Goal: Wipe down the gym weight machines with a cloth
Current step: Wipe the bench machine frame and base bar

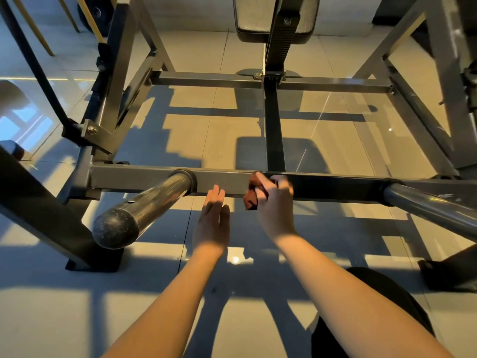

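left peg [144,210]: chrome tube jutting toward the camera from the crossbar [144,177], near the bar's left end. round end cap looks scuffed.

left hand [211,223]: fingers straight and together, holding nothing. fingertips reach the crossbar's lower edge, just right of the peg collar; contact cannot be confirmed. judgement: it steadies the body or waits, clear of the wiping path.

cloth [251,197]: dark red-brown, bunched into a wad. most of it is buried in the fist; a short tail hangs below the bar. it sits on the crossbar's front face at mid-span, just left of where the centre post [275,140] joins. looks soft and thin. dampness: cannot tell.

right hand [275,200]: fingers curled tight over the cloth, pressing it onto the bar. judgement: a wadded grip gives firm pressure on flat steel and lets the wad slide along the bar.

bar colour: grey to the left of the cloth, darker to the right; shadow or wetness not distinguishable.

right peg [426,205]: mirrors the left one, near the bar's right end, well apart from both hands.
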`<action>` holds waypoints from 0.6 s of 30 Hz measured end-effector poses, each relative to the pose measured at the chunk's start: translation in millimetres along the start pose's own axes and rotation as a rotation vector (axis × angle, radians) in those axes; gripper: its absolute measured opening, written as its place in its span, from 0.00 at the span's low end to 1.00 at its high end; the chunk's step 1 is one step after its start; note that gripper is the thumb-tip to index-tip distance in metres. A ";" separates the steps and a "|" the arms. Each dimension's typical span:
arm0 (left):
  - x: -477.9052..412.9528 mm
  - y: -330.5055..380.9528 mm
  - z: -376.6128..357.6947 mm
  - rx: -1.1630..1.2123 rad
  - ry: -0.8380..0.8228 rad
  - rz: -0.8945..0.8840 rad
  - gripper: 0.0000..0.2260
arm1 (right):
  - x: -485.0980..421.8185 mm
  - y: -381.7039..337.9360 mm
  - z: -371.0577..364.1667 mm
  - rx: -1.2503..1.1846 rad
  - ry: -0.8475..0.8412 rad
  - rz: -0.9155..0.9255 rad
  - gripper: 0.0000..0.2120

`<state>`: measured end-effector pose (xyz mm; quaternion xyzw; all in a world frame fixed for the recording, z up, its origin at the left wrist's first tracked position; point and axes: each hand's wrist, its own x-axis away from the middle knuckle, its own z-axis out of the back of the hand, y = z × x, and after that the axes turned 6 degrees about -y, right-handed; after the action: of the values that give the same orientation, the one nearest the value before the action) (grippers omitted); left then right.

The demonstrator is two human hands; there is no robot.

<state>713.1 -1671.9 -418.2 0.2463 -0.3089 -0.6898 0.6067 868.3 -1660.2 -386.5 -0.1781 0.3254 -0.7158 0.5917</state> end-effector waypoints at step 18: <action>0.3 19.4 -6.4 -0.071 0.002 0.091 0.22 | -0.1 -21.5 -10.5 0.078 -0.186 0.201 0.19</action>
<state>730.9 -1674.5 -408.5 0.2108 -0.2946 -0.6717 0.6462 845.9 -1655.6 -379.6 -0.1867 0.2573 -0.6454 0.6946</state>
